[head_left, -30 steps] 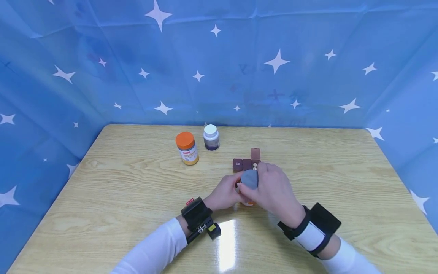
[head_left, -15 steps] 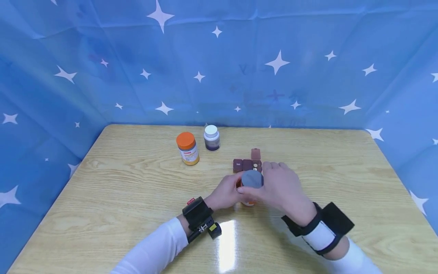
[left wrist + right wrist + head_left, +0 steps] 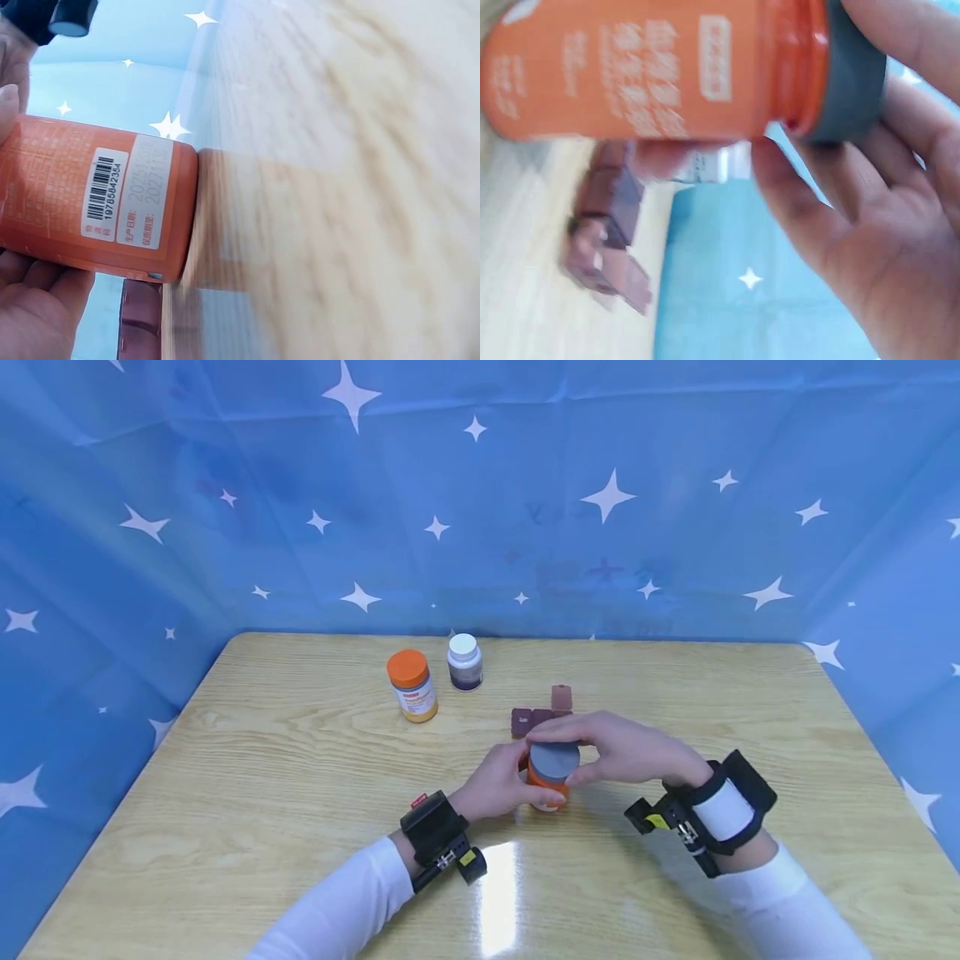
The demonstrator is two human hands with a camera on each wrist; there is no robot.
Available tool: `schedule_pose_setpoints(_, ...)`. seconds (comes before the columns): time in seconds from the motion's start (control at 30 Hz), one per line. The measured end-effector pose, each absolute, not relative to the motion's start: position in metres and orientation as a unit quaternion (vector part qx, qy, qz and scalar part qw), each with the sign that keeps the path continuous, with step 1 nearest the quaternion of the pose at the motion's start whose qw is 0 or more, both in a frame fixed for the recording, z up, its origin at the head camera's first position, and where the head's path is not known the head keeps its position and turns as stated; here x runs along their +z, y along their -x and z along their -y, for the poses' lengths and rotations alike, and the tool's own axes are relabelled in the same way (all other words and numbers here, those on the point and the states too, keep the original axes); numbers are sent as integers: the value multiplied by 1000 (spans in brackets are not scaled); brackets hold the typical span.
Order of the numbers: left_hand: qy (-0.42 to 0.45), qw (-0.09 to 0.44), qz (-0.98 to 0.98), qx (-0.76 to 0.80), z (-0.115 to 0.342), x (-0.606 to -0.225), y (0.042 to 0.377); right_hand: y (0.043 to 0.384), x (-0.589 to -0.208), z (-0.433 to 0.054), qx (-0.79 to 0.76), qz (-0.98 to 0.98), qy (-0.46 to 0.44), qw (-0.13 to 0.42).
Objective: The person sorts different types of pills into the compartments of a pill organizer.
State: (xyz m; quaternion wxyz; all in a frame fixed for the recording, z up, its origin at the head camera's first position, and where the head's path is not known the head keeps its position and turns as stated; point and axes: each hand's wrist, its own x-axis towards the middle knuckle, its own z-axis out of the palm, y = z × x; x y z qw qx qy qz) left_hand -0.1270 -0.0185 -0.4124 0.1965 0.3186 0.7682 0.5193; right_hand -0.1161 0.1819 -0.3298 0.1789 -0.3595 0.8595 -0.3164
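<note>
An orange bottle [image 3: 546, 797] with a grey lid [image 3: 554, 761] stands upright on the table. My left hand [image 3: 501, 783] grips its body from the left, with the thumb across the near side. With curled fingers and thumb, my right hand [image 3: 626, 752] holds the rim of the grey lid, which sits on the bottle's mouth. The right wrist view shows the grey lid [image 3: 855, 82] against the orange neck. Just behind lies a maroon pill box [image 3: 522, 721], one flap [image 3: 561, 697] raised; my right hand partly hides it. A barcode label [image 3: 105, 191] shows on the bottle.
An orange-capped jar [image 3: 415, 693] and a white-capped bottle [image 3: 465, 664] stand farther back on the wooden table [image 3: 262, 777], left of the pill box. A blue curtain [image 3: 480, 493] with white stars hangs along the table's back and sides.
My right hand has turned about the grey lid, its wrist swinging outward and its fingers now reaching across the far side. The lid now sits level over the mouth. The left hand stays put.
</note>
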Motion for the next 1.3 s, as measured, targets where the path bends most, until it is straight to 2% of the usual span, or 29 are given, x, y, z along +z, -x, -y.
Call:
schedule_pose_setpoints(0.17,-319,192,-769,519,17,-413,128,104,-346,-176,-354,-889,277,88)
schedule_pose_setpoints(0.5,-304,181,-788,504,17,-411,128,71,-371,-127,-436,-892,27,-114)
schedule_pose_setpoints(0.6,-311,169,-787,505,18,-411,128,68,-373,-118,-443,-885,-3,-146)
schedule_pose_setpoints(0.7,-318,160,-788,502,18,-412,127,66,-374,-116,-442,-885,-10,-147)
schedule_pose_setpoints(0.8,-322,167,-780,510,16,-412,127,68,-372,-127,-472,-873,14,-119)
schedule_pose_setpoints(0.87,-324,168,-774,517,16,-412,127,76,-371,-141,-523,-846,72,-81)
schedule_pose_setpoints(0.97,-322,173,-766,529,16,-412,128,96,-372,-164,-601,-774,199,29)
schedule_pose_setpoints(1.07,-323,175,-767,526,16,-413,129,122,-378,-182,-622,-687,328,186)
schedule_pose_setpoints(1.13,-323,181,-767,524,16,-413,128,137,-381,-189,-607,-642,385,265)
schedule_pose_setpoints(1.2,-322,189,-765,525,16,-413,128,148,-384,-193,-591,-615,415,317)
schedule_pose_setpoints(1.3,-314,197,-765,528,16,-413,127,155,-387,-196,-581,-607,422,340)
